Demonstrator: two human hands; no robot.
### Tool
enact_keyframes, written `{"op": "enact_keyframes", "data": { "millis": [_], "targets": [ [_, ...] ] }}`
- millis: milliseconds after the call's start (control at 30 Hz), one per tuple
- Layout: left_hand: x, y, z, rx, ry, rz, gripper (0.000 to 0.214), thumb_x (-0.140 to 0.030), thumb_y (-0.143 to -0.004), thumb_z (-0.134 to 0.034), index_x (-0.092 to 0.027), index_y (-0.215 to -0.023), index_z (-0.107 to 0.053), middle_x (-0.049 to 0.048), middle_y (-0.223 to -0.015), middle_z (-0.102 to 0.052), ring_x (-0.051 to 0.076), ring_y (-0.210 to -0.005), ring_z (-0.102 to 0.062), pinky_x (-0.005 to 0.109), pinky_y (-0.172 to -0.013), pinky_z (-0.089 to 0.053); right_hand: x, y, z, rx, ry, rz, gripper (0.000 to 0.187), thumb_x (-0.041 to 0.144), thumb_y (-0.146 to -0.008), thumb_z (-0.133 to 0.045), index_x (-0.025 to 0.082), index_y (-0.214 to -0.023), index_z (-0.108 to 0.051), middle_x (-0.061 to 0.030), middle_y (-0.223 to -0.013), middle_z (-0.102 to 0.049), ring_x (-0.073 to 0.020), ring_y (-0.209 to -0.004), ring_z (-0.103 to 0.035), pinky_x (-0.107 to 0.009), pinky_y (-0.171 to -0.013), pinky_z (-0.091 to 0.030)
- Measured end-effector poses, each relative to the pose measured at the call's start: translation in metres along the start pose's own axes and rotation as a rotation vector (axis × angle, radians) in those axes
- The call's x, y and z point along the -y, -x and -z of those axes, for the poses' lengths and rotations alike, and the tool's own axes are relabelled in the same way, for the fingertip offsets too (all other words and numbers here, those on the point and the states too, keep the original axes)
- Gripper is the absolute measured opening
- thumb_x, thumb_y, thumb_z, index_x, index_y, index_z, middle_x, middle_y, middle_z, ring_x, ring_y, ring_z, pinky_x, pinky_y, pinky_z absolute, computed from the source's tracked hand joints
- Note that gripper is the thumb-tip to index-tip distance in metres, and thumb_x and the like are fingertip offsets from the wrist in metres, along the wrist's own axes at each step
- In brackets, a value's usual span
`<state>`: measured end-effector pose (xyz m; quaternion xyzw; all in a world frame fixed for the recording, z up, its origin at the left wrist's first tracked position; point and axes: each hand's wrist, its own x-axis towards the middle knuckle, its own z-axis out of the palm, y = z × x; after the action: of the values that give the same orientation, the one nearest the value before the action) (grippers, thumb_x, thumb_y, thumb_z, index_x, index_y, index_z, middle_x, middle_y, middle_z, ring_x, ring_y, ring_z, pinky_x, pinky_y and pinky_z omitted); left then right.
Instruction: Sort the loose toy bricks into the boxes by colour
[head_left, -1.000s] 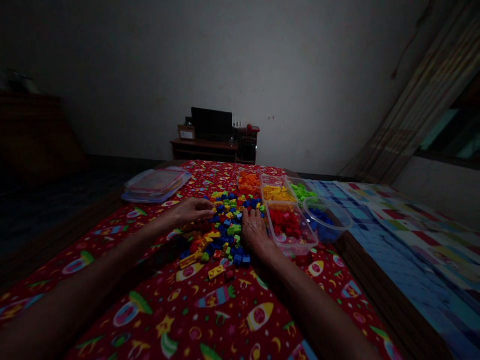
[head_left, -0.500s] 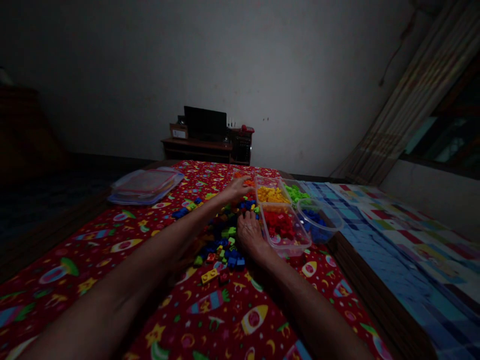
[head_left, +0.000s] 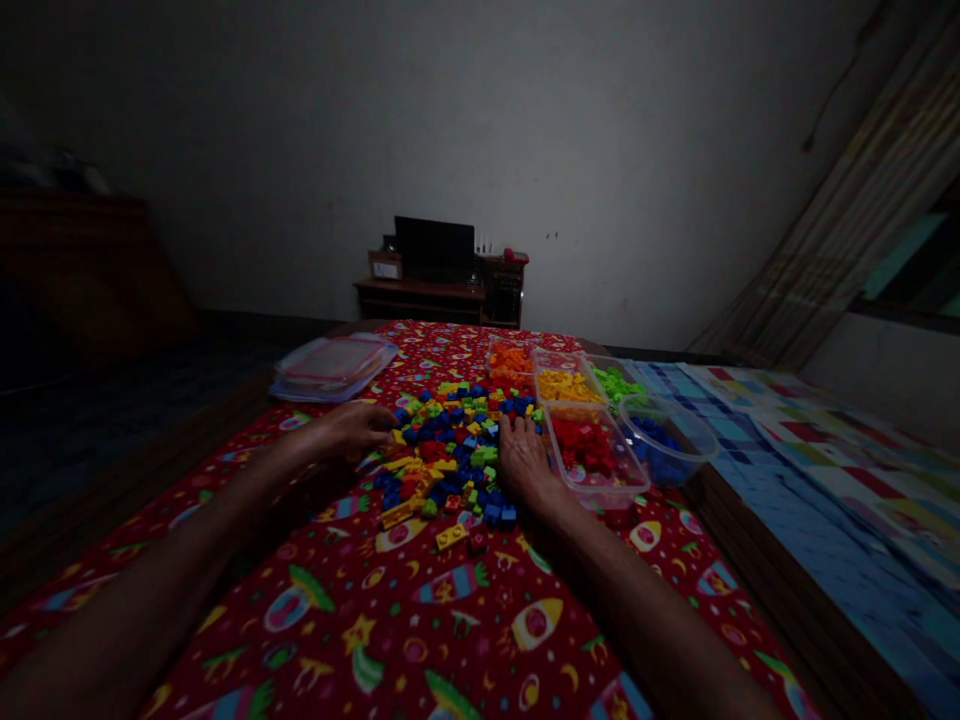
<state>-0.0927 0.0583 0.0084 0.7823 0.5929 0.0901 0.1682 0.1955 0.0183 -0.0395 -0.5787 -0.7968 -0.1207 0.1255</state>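
Far left on the red rocket-print cloth (head_left: 465, 620), a stack of clear lids (head_left: 334, 365) is seen. The left hand (head_left: 352, 430) is laid at the left edge of the pile of mixed bricks (head_left: 450, 450). Its fingers (head_left: 381, 420) are curled toward the bricks, and whether one is gripped cannot be told. The pile lies between the two hands. The right hand (head_left: 525, 460) is rested flat on the pile's right edge, fingers (head_left: 517, 428) spread and nothing held. Just beside it stands the tub of red bricks (head_left: 600, 490), with the orange tub (head_left: 491, 352), yellow tub (head_left: 541, 385) and green tub (head_left: 622, 362) behind. A round bowl of blue bricks (head_left: 697, 440) is set furthest right.
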Motion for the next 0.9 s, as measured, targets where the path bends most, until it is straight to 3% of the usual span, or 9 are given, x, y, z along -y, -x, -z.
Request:
{"op": "enact_keyframes", "data": {
  "millis": [100,200,400,533,700,800,900],
  "targets": [
    [-0.015,0.0,-0.007,-0.004,-0.126,-0.05,0.031,-0.038,-0.058,-0.061,-0.02,-0.081,-0.071,0.0026,-0.077,-0.068,0.021,-0.075,-0.061,0.024,-0.063,-0.043,-0.001,0.001,-0.001,-0.018,0.002,0.012,0.052,0.009,-0.084,-0.039,0.004,-0.135,-0.039,-0.0242,-0.119,-0.052,-0.0285,-0.116,-0.045,-0.044,-0.093,-0.042],
    [-0.02,0.001,-0.011,-0.084,-0.156,-0.09,0.021,-0.033,-0.054,-0.063,-0.022,-0.071,-0.067,0.0007,-0.07,-0.063,0.019,-0.068,-0.057,0.023,-0.058,-0.038,-0.001,0.001,-0.002,-0.03,0.001,0.012,0.052,0.008,-0.083,-0.04,0.004,-0.135,-0.039,-0.0246,-0.118,-0.052,-0.0289,-0.116,-0.045,-0.045,-0.093,-0.042],
    [-0.016,0.007,-0.006,-0.102,0.017,-0.016,0.016,-0.036,-0.053,-0.064,-0.021,-0.055,-0.058,-0.002,-0.055,-0.058,0.016,-0.056,-0.051,0.022,-0.049,-0.034,-0.001,0.001,-0.005,-0.044,-0.012,-0.002,0.052,0.008,-0.083,-0.039,0.004,-0.135,-0.038,-0.025,-0.119,-0.051,-0.0287,-0.117,-0.044,-0.045,-0.093,-0.043],
    [-0.016,0.007,-0.001,-0.126,0.109,0.007,0.026,-0.042,-0.052,-0.068,-0.021,-0.066,-0.063,-0.0002,-0.062,-0.063,0.018,-0.059,-0.057,0.022,-0.05,-0.039,0.0,0.001,-0.006,-0.054,-0.029,-0.008,0.052,0.006,-0.083,-0.036,0.005,-0.135,-0.039,-0.0238,-0.118,-0.052,-0.0287,-0.117,-0.045,-0.046,-0.092,-0.044],
    [-0.026,0.018,0.011,-0.072,0.518,0.063,0.046,-0.054,-0.061,-0.066,-0.02,-0.092,-0.067,0.0043,-0.086,-0.071,0.022,-0.082,-0.063,0.025,-0.067,-0.05,0.001,0.002,-0.005,-0.035,-0.032,-0.019,0.051,0.007,-0.083,-0.038,0.004,-0.135,-0.039,-0.0252,-0.119,-0.051,-0.0285,-0.118,-0.044,-0.045,-0.094,-0.043],
    [-0.032,0.027,0.015,-0.043,0.858,0.06,0.041,-0.053,-0.064,-0.068,-0.018,-0.085,-0.068,0.0054,-0.094,-0.072,0.02,-0.093,-0.062,0.028,-0.082,-0.051,0.001,0.003,-0.007,-0.065,-0.027,-0.023,0.049,0.008,-0.084,-0.038,0.005,-0.134,-0.041,-0.0247,-0.12,-0.052,-0.0289,-0.118,-0.045,-0.045,-0.094,-0.043],
    [-0.036,0.03,0.015,-0.021,1.036,0.063,0.039,-0.051,-0.058,-0.076,-0.018,-0.078,-0.069,0.0055,-0.09,-0.073,0.021,-0.096,-0.062,0.029,-0.088,-0.051,0.0,0.003,-0.011,-0.102,-0.021,-0.011,0.05,0.007,-0.084,-0.039,0.006,-0.134,-0.042,-0.025,-0.123,-0.052,-0.0293,-0.12,-0.045,-0.045,-0.095,-0.043]
  ]
}}
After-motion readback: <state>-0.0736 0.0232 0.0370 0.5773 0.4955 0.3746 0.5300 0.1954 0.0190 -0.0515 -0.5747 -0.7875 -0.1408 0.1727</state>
